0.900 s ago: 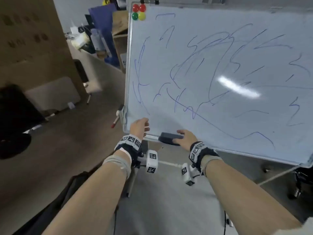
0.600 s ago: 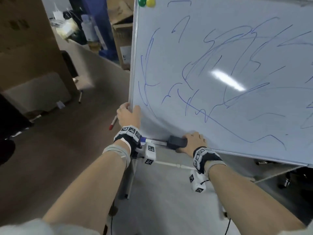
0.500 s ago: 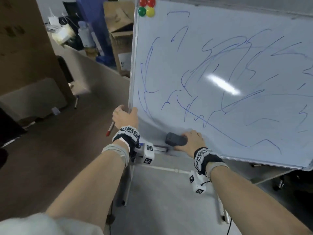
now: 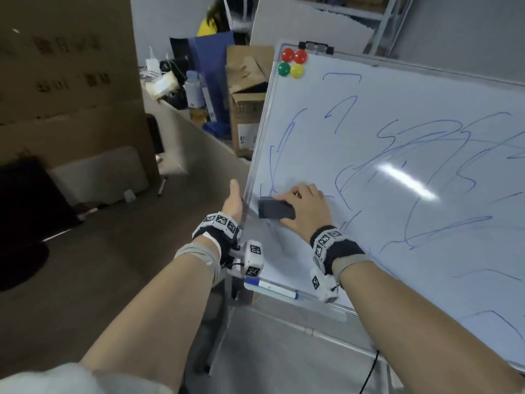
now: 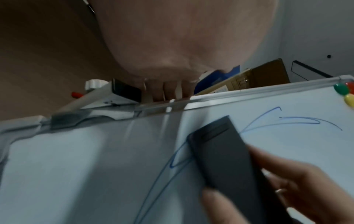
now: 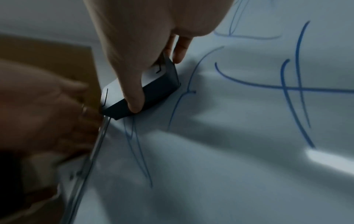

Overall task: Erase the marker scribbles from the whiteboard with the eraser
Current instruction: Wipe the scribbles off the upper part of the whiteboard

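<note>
A white whiteboard point(image 4: 397, 211) on a stand fills the right of the head view, covered with blue marker scribbles point(image 4: 426, 155). My right hand point(image 4: 305, 206) grips a dark grey eraser point(image 4: 274, 209) and presses it flat on the board near the left edge, over scribbles. The right wrist view shows the thumb on the eraser point(image 6: 145, 92). My left hand point(image 4: 234, 201) grips the board's left frame point(image 4: 257, 155), its fingers point(image 5: 166, 91) curled behind the edge. The eraser point(image 5: 226, 157) lies close below them.
A blue-capped marker point(image 4: 271, 285) lies on the tray at the board's lower left. Coloured magnets point(image 4: 292, 64) sit in the top left corner. Cardboard boxes point(image 4: 244, 89), bottles and clutter stand behind the board; a large cardboard wall point(image 4: 65, 81) rises at the left.
My right hand lifted the eraser off the tray and carried it up the board to the left edge. My left hand slid up the left frame. The view tilted upward.
</note>
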`<action>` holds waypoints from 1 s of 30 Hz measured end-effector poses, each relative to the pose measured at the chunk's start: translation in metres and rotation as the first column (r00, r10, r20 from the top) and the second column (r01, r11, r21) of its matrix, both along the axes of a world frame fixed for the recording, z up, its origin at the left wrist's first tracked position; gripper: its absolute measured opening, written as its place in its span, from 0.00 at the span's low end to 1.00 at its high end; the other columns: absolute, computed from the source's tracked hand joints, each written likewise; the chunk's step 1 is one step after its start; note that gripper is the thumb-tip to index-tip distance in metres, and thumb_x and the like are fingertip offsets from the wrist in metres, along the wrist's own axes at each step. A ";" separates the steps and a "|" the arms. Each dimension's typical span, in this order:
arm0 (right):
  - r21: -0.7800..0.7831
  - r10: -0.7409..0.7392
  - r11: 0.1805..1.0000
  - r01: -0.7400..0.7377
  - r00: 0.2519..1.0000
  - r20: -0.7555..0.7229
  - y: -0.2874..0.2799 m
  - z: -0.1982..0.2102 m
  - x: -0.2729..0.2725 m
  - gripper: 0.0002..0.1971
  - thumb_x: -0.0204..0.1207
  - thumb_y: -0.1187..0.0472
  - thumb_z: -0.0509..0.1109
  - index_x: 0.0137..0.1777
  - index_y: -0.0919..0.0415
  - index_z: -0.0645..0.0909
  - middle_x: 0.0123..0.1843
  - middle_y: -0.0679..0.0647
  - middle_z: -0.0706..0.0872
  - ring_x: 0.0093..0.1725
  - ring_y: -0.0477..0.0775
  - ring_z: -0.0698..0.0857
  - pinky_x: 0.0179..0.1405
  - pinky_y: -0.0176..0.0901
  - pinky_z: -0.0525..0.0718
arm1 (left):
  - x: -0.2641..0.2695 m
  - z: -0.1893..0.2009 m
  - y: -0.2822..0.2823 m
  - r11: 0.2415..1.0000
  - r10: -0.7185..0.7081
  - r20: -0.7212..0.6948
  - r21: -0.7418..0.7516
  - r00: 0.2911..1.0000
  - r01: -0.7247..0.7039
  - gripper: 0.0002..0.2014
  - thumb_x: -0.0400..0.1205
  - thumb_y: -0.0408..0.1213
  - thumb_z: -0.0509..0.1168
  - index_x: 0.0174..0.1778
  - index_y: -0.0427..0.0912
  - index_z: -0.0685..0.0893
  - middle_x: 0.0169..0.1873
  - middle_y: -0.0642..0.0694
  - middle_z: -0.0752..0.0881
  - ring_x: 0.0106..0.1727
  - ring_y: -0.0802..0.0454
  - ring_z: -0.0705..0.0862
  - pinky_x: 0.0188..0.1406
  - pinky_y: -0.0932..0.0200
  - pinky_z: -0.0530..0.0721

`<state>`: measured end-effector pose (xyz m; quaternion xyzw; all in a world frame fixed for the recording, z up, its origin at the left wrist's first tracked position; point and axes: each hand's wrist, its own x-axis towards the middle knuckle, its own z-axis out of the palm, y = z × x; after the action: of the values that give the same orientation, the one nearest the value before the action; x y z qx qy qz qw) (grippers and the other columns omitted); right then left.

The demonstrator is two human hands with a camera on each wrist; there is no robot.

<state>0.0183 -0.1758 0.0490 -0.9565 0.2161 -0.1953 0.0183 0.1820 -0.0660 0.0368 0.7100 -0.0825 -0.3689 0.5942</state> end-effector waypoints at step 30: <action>-0.115 0.040 0.991 -0.068 0.973 -0.229 -0.027 0.003 0.004 0.24 0.54 0.44 0.84 0.50 0.46 0.83 0.44 0.51 0.76 0.47 0.58 0.76 0.51 0.52 0.64 | 0.002 -0.008 -0.010 0.992 -0.082 -0.088 0.093 0.993 0.091 0.55 0.72 0.81 0.36 0.79 0.41 0.73 0.70 0.47 0.80 0.61 0.47 0.83 0.57 0.63 0.77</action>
<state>0.0228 -0.2029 0.0518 -0.9773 0.1780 -0.0977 -0.0597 0.1836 -0.0759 0.0283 0.7176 -0.0702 -0.4274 0.5454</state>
